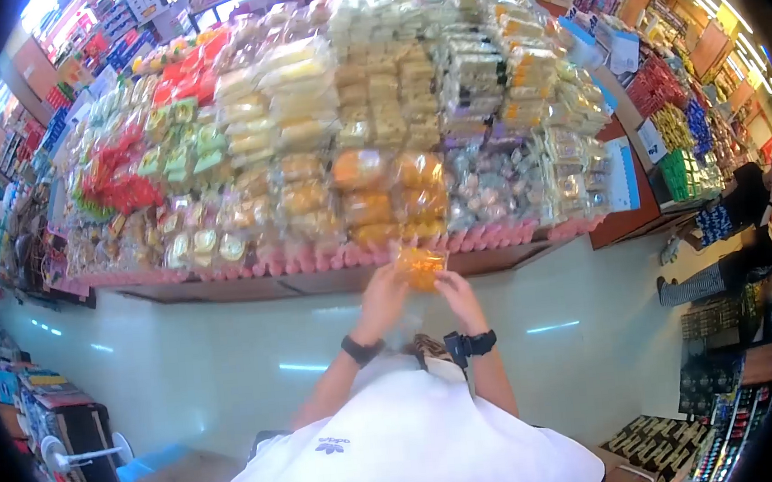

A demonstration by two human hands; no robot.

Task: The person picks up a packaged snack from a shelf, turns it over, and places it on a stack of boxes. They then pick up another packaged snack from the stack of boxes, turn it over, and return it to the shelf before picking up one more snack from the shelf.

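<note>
An orange packet in clear plastic wrap [422, 271] is held up in front of my chest, near the front edge of the display. On its left side my left hand [387, 292] grips it with bent fingers. My right hand [455, 291] pinches its right edge. What the wrapper contains is too blurred to name. Just beyond my hands, similar orange wrapped packs [370, 208] lie stacked in the display. Each wrist carries a dark band.
A long display counter [317, 281] with pink trim bears many rows of wrapped goods. Red packets [118, 176] lie left, pale wrapped packs [301, 89] in the middle. Two people stand at the right, one in striped trousers [707, 281]. A fan [81, 453] stands at lower left.
</note>
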